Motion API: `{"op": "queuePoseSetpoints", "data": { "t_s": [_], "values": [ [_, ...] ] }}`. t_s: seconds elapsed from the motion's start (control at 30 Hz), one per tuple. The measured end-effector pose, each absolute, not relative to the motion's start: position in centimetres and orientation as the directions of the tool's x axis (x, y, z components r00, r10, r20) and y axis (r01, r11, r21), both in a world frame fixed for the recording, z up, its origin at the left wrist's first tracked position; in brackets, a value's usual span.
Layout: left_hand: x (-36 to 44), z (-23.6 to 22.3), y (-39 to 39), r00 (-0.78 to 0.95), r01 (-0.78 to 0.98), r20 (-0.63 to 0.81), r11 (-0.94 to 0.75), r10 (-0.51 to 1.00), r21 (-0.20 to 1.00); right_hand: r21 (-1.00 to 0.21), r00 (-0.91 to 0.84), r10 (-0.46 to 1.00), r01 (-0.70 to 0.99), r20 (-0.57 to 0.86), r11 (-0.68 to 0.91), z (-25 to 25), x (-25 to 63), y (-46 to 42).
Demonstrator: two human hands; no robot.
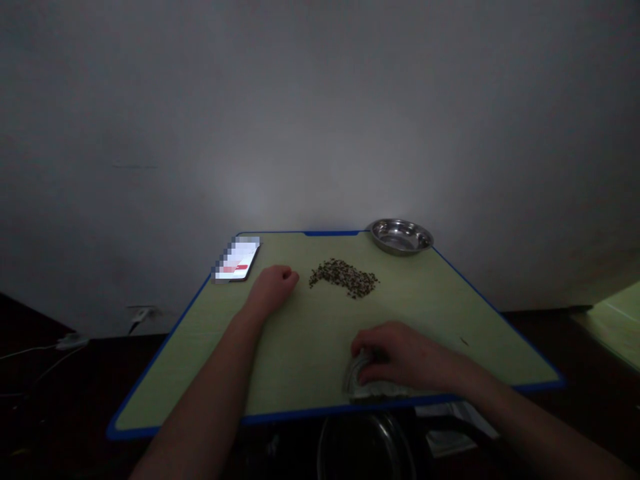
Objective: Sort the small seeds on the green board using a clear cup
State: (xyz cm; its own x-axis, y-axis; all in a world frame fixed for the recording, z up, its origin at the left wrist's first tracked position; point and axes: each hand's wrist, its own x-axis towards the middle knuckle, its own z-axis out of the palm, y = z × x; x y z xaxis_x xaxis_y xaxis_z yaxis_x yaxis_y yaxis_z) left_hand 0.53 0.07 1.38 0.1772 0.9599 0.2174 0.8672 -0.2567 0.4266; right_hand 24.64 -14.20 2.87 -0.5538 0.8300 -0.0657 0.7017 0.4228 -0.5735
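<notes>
While the left hand (pixel 274 288) rests loosely curled on the pale green tabletop (pixel 300 333), near the speckled pile (pixel 345 277) of small dark and light pieces, the right hand (pixel 400 357) is down by the near edge, fingers closed over a crumpled greyish cloth-like item (pixel 373 383). That pile lies spread past the middle, between the phone (pixel 239 259), lit up at the far left, and a shiny metal bowl (pixel 401 237) at the far right corner. Just below the near edge I can see a round pan (pixel 365 447).
</notes>
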Motion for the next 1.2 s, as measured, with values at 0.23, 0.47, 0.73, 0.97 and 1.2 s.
{"op": "queuePoseSetpoints", "data": {
  "t_s": [0.23, 0.47, 0.73, 0.97, 1.2],
  "values": [
    [0.53, 1.46, -0.02, 0.179, 0.865, 0.213, -0.257, 0.961, 0.432, -0.612, -0.551, 0.828, 0.691, -0.102, 0.385, 2.72, 24.59, -14.40],
    [0.47, 1.38, -0.03, 0.181, 0.867, 0.211, -0.257, 0.961, 0.427, -0.615, -0.590, 0.802, 0.667, -0.092, 0.420, 2.97, 24.64, -14.23],
    [0.59, 1.44, -0.02, 0.173, 0.872, 0.207, -0.247, 0.963, 0.422, -0.604, -0.635, 0.768, 0.644, -0.080, 0.470, 3.31, 24.79, -14.31],
    [0.64, 1.60, -0.15, 0.173, 0.867, 0.202, -0.247, 0.964, 0.433, -0.621, -0.633, 0.770, 0.639, -0.088, 0.455, 3.35, 24.62, -14.79],
    [0.72, 1.80, -0.31, 0.170, 0.873, 0.189, -0.237, 0.967, 0.427, -0.621, -0.534, 0.842, 0.686, -0.076, 0.379, 3.68, 25.57, -14.51]
  ]
}}
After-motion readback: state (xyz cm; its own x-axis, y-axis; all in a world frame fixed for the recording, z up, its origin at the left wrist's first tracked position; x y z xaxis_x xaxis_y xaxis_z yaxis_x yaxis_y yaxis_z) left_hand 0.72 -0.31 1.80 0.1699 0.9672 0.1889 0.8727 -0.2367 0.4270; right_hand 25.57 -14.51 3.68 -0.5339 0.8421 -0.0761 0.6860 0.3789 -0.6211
